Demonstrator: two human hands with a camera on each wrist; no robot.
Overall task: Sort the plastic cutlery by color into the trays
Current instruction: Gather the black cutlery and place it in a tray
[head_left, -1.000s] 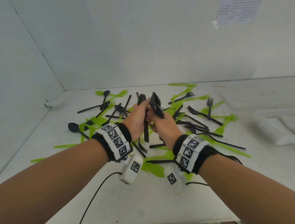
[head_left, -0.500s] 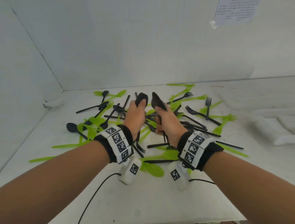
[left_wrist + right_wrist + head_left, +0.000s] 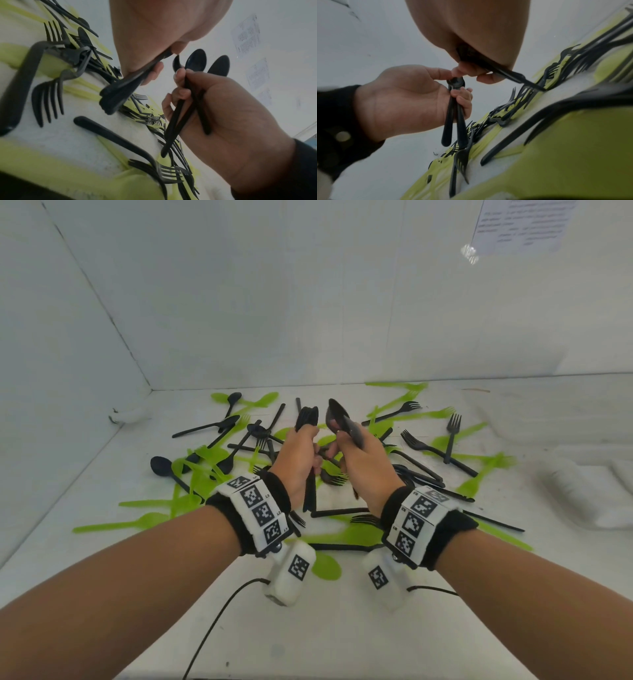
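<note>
Black and lime-green plastic cutlery lies mixed in a pile (image 3: 404, 460) on the white table (image 3: 102, 508). Above its middle, my left hand (image 3: 298, 460) grips an upright bundle of black cutlery (image 3: 307, 419), whose handles hang below the fist (image 3: 453, 115). Close beside it, my right hand (image 3: 363, 467) grips black spoons (image 3: 337, 416) with their bowls pointing up (image 3: 195, 60). The two hands almost touch at the fingertips. Green spoons (image 3: 202, 460) and black forks (image 3: 424, 446) lie around them.
White walls close the table at the back and left. Pale, blurred white shapes (image 3: 579, 491), possibly trays, lie at the right edge. A green spoon (image 3: 325, 566) lies just under my wrists. Cables (image 3: 219, 618) trail from the wrist cameras over the near table.
Both hands still hold their black pieces. They parted and dropped half a second ago and have since come close together again, slightly higher over the pile.
</note>
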